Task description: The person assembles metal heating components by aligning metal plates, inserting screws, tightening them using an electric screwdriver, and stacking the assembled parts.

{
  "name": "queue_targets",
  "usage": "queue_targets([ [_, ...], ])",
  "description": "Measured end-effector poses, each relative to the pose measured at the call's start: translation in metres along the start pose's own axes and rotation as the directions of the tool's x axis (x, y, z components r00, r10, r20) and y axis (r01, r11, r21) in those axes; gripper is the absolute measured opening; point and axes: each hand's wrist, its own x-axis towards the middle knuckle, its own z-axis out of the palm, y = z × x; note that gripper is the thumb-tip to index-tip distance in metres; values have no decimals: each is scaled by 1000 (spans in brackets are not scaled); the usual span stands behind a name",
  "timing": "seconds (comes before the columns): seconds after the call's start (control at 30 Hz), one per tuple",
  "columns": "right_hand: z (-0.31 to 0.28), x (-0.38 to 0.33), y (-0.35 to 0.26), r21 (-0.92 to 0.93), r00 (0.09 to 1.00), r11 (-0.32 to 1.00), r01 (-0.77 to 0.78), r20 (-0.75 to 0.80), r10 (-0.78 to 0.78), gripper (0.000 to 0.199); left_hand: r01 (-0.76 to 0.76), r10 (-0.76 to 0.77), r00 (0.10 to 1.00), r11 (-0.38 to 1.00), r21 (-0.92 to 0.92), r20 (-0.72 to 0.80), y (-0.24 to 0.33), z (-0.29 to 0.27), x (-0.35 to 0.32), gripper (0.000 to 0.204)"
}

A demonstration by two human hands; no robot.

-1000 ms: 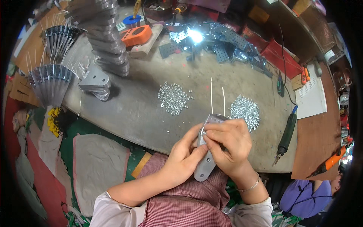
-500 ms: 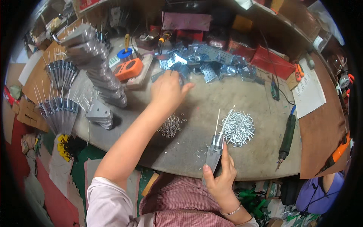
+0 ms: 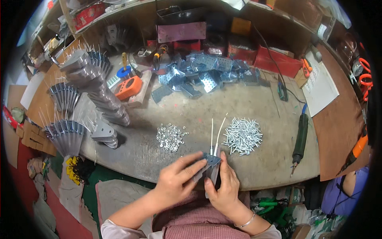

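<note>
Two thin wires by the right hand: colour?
The wires are white, best seen in the head view.

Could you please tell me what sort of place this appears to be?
It looks like a small assembly workshop, most likely for metal parts: the workbench holds a pile of small silvery rods, a heap of bluish perforated plates and a dark corded tool.

No text legible; marks on white paper sheet [image 3: 323, 95] too small to read.
</note>
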Motion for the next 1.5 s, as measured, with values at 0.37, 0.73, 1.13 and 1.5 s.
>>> queue_targets([
  [0.37,13,1,0,30,998,999,-35,60,33,69,531,-473,847,776,-342,241,-22,3,10,41],
  [0.73,13,-3,-1,111,992,987,-116,63,109,71,-29,67,964,989,145,-258,-44,17,31,22],
  [1.13,13,1,-1,112,993,988,-107,70,99,71,-54,77,977,992,117,-201,-47,12,42,21],
  [1.5,17,2,-9,-34,997,999,-29,64,31,75,230,-265,960,933,-278,-94,-7,22,-3,37],
])
